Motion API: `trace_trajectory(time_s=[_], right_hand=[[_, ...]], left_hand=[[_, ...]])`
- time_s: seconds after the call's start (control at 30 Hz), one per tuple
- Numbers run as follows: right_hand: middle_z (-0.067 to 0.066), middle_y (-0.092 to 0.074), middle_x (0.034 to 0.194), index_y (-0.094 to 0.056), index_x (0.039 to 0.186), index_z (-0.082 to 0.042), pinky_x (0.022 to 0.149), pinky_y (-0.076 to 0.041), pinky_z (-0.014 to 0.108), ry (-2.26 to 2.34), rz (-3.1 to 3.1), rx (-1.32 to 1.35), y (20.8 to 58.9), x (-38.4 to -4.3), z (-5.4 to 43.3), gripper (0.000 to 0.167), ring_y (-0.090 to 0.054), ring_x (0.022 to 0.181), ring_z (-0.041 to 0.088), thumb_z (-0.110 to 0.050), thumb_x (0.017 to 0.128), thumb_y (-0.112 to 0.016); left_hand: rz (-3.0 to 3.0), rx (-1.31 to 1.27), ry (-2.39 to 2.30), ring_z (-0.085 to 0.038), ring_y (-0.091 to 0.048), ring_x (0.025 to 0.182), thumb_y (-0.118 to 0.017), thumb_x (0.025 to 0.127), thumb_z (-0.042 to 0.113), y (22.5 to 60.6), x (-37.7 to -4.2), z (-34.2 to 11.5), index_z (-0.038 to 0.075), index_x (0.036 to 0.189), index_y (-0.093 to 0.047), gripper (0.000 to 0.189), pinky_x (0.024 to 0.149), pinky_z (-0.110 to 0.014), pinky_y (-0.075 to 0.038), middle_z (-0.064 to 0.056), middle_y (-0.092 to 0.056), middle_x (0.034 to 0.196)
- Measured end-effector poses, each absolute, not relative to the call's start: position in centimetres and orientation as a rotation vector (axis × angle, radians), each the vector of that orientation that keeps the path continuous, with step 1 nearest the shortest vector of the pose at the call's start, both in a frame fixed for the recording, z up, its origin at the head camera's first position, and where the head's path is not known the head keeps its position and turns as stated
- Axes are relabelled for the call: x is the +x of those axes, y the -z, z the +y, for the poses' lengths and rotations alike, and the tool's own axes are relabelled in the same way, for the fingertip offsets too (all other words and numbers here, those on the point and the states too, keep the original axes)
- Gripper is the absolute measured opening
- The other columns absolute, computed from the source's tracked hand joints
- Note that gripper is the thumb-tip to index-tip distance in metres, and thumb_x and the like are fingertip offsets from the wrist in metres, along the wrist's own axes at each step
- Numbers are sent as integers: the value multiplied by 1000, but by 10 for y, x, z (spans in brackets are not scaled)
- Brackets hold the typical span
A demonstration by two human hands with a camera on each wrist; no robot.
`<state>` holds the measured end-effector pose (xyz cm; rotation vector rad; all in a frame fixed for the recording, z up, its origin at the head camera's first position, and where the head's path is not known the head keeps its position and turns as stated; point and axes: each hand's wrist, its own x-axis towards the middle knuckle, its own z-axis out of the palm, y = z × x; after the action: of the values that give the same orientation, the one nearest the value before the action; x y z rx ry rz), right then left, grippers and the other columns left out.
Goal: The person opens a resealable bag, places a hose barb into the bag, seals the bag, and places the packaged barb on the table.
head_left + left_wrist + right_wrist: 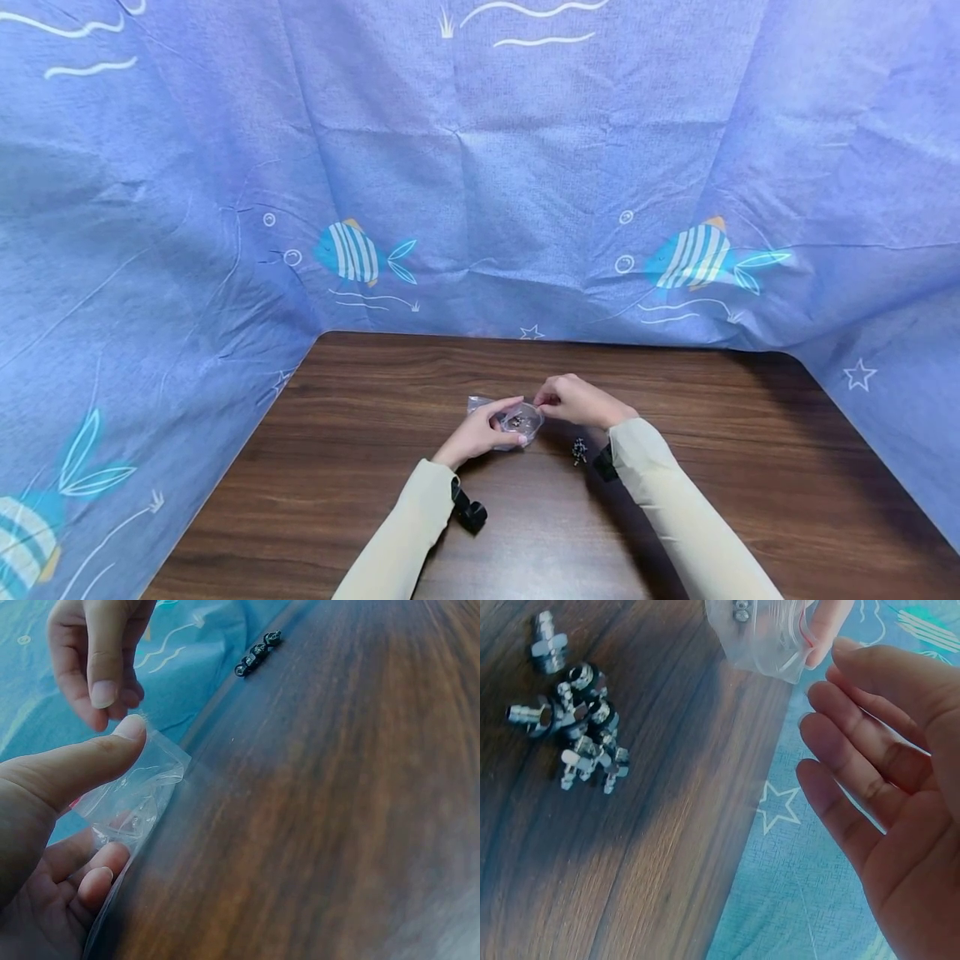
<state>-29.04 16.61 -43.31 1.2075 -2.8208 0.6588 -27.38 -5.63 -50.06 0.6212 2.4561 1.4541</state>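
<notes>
My left hand grips a clear plastic zip bag, thumb on one side and fingers on the other, its mouth spread. Small metal pieces show inside it. Right by the bag's mouth is my right hand, its fingers loosely bent and thumb near the index finger; nothing shows between them. Below it, a small pile of silver barbed hose fittings with black rings lies on the table. One fitting lies slightly apart from the others.
The brown wood-grain table carries the work. A blue cloth printed with fish and stars hangs along its back and sides. Black wrist cameras are strapped below the sleeves.
</notes>
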Motion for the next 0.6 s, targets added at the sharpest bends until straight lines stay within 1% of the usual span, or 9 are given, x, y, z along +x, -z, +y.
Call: trace_trajectory(time_s=[0.03,0.1,0.23,0.3,0.47,0.6], right_hand=[[2,-69,86,-73,90,-5,72,-52,24,-667,-2828,1207,432,-290,167,7,-62,78,9,-7,85,-69],[1,-69,85,-73,89,-5,71,-52,23,-676,-2845,1206,431,-288,168,7,-60,77,7,-8,85,-69],[-1,-68,82,-73,89,-5,67,-50,21,-702,-2876,1219,431,-287,174,7,-57,73,3,-11,86,-70],[-3,-68,81,-72,89,-6,66,-49,20,-709,-2895,1215,432,-287,177,7,-56,71,1,-12,86,-70],[-5,-67,80,-72,87,-7,65,-49,21,-718,-2929,1187,436,-284,187,6,-55,70,0,-13,85,-72],[-5,-68,80,-72,87,-7,66,-49,21,-742,-2967,1147,438,-282,195,7,-55,71,0,-14,84,-72]], left_hand=[[2459,625,-1455,-10,-45,62,-78,81,26,501,-274,-56,19,140,-52,65,52,-21,-39,-9,-60,120],[2463,632,-1456,-9,-45,61,-78,81,25,501,-274,-56,18,140,-52,65,52,-21,-39,-10,-60,122],[2468,642,-1454,-8,-45,60,-79,80,25,500,-274,-56,17,140,-52,65,51,-20,-38,-10,-62,113],[2468,643,-1458,-8,-45,59,-79,80,24,500,-273,-56,17,140,-52,66,51,-20,-38,-10,-63,111],[2468,652,-1472,-7,-44,58,-80,79,23,500,-273,-56,16,139,-52,67,51,-19,-38,-10,-62,117],[2463,652,-1481,-6,-44,58,-80,79,23,500,-273,-56,16,140,-52,67,50,-19,-38,-11,-62,116]])
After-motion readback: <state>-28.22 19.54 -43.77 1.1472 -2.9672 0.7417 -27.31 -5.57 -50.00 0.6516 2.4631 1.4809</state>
